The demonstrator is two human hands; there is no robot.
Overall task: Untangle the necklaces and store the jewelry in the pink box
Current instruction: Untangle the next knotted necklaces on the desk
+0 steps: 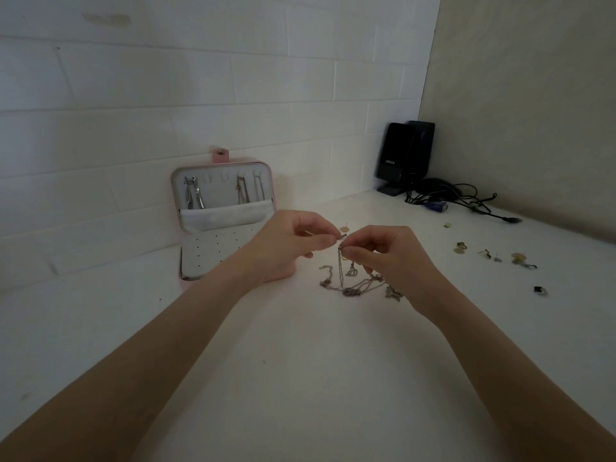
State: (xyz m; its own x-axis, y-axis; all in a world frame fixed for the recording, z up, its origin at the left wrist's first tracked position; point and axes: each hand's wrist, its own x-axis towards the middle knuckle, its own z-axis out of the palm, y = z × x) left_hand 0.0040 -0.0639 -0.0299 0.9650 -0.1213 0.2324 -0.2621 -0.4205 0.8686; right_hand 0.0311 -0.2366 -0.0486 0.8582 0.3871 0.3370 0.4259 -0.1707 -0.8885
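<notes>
Both hands are pinching one fine chain end: left hand (293,245) and right hand (386,251) fingertips nearly touching. Tangled necklaces (356,285) are lying on the bench (300,378) just below them. Chains look light, limp, snag-prone; best gripped near the clasp. Pink box (223,208) is standing open behind the left hand.

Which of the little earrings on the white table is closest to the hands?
The round gold stud earring, lying just behind the fingertips of the left hand. The other earrings lie scattered far off to the right.

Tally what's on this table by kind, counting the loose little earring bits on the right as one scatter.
Pink box: 1
Tangled necklaces pile: 1
Earring scatter: 1
Black speakers: 2
Cable bundle: 1
Total: 6
</notes>
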